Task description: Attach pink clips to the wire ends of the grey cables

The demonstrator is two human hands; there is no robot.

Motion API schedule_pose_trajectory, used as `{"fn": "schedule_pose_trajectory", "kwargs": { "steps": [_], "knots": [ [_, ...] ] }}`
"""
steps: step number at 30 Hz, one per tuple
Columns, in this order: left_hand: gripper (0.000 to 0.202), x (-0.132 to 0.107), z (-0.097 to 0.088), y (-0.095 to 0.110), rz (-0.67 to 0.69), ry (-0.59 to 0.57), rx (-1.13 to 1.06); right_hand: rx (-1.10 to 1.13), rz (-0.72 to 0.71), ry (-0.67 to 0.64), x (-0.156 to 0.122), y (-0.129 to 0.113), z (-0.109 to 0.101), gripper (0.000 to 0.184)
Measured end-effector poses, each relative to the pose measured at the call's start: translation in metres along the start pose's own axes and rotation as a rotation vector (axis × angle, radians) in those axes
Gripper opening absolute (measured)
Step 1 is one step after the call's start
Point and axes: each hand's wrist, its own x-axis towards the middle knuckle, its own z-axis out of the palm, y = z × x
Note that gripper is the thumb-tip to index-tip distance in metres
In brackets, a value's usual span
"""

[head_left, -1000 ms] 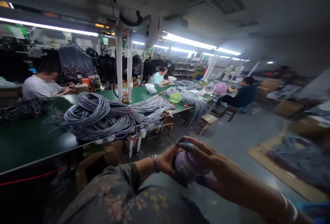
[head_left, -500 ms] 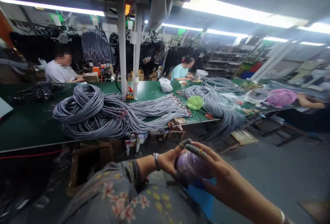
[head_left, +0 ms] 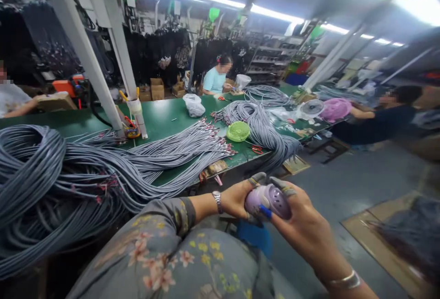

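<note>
Between my two hands, above my lap, is a rounded purple plastic thing [head_left: 273,202] with small dark holes in its right end; I cannot tell its exact kind. My left hand [head_left: 240,200], with a metal watch at the wrist, is closed around its left side. My right hand [head_left: 302,214] grips its right end, thumb below and fingers over the top. Grey covers sit on several fingertips, and a blue one is on the right thumb. Part of a blue stool [head_left: 255,237] shows below my hands.
Bundles of grey cables [head_left: 165,152] lie across the green workbench [head_left: 161,111], with a green basket [head_left: 238,131], red-handled scissors [head_left: 257,149] and a white plastic bag [head_left: 194,105]. White posts [head_left: 80,51] rise from the bench. Co-workers sit around it. Flattened cardboard [head_left: 364,225] lies on the floor at right.
My view has swung right and closer to the bench, so the cables appear larger at left. The purple thing has turned, showing its holed end; both hands stay on it.
</note>
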Motion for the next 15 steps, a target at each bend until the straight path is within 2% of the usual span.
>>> {"fn": "schedule_pose_trajectory", "kwargs": {
  "steps": [4, 7, 10, 11, 13, 15],
  "knots": [
    [0.139, 0.030, -0.016, -0.017, -0.008, -0.065, 0.199, 0.074, 0.112, -0.022, 0.019, 0.037, 0.017, 0.052],
    [0.118, 0.027, -0.042, -0.027, -0.007, 0.054, 0.463, 0.084, 0.236, -0.055, 0.022, 0.075, 0.039, 0.056],
    [0.078, -0.013, -0.078, -0.038, -0.150, 0.310, 0.731, 0.060, 0.319, -0.124, 0.011, 0.126, 0.077, 0.059],
    [0.068, -0.033, -0.087, -0.042, -0.233, 0.451, 0.822, 0.055, 0.327, -0.161, 0.006, 0.145, 0.092, 0.058],
    [0.059, -0.078, -0.097, -0.048, -0.408, 0.741, 0.995, 0.047, 0.306, -0.248, -0.005, 0.182, 0.127, 0.056],
    [0.050, -0.120, -0.096, -0.052, -0.599, 0.929, 1.128, 0.028, 0.268, -0.370, -0.013, 0.213, 0.160, 0.054]
  ]
}}
